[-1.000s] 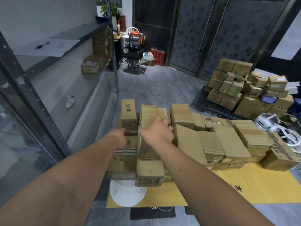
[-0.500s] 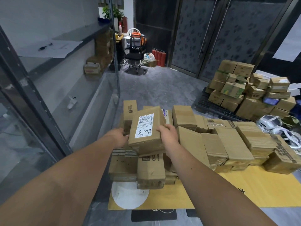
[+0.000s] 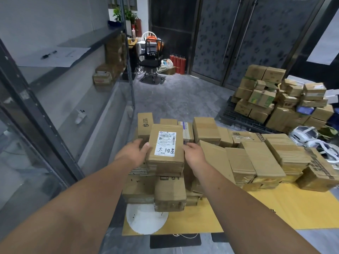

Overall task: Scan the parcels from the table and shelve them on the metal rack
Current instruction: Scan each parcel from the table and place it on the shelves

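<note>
Centre frame, a labelled cardboard parcel (image 3: pixel 166 147) sits between both hands, label face up, above the heap of parcels (image 3: pixel 238 156) on the yellow-topped table (image 3: pixel 293 208). The left hand (image 3: pixel 133 153) grips its left edge, thumb lying over the top corner; the right hand (image 3: pixel 194 153) presses against the right edge, fingers curled round the side. The heap crowds the table's far half and runs to the right edge of the frame; the near strip of yellow top lies bare, with a white disc (image 3: pixel 146 219) at its lower-left corner. Up the left side stands the metal rack (image 3: pixel 42 123), its dark upright just beside the table's corner, a few boxes (image 3: pixel 102 77) far back on one shelf and wide bare shelf in front of them. Open grey floor (image 3: pixel 176 99) stretches beyond the table toward an office chair (image 3: pixel 150 61). Against half a second ago, the parcel is turned square, its label now facing the camera upright rather than tilted, and the left thumb has come over the top. The printed label lines are too small to read, and the parcel's underside and both sets of fingertips are hidden. At right, a stack of cartons (image 3: pixel 278 99) on a pallet is cut off by the frame edge.
</note>
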{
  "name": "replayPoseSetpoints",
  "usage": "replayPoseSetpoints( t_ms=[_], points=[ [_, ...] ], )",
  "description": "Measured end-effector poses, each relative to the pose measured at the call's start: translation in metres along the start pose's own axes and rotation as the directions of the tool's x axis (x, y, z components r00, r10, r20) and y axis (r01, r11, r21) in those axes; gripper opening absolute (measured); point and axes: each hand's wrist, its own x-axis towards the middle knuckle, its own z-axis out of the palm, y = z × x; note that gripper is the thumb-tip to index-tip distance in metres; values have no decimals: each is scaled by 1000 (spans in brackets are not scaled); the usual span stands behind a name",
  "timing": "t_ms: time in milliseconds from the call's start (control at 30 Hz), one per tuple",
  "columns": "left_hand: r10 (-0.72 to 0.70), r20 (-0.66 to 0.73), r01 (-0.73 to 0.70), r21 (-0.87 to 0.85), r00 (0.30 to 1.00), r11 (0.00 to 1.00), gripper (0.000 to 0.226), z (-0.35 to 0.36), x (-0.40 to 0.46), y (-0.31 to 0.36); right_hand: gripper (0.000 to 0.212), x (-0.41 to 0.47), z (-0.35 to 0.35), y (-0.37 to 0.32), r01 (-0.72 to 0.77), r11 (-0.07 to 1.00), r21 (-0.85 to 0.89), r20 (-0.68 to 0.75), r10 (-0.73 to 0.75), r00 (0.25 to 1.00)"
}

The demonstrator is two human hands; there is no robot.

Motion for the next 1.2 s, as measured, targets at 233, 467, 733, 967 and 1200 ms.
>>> replayPoseSetpoints(
  t_ms=[233,467,733,967,1200],
  points=[
    [44,40,-31,-271,998,962,93,12,-7,18,23,0,-7,1,104,994,-38,-14,-105,994],
    [83,99,-35,-412,992,911,129,29,-13,35,24,-7,-14,7,134,990,-44,-28,-135,990],
    [17,97,18,-348,995,937,162,37,-14,31,35,-16,-18,10,137,983,-120,-17,-140,990],
    [77,-18,-78,-360,997,930,146,39,-21,31,37,-26,-15,-2,193,959,-207,-18,-201,979],
    [91,-131,-135,-388,987,912,146,33,-32,22,37,-43,-17,-11,204,951,-231,-28,-216,976]
  ],
)
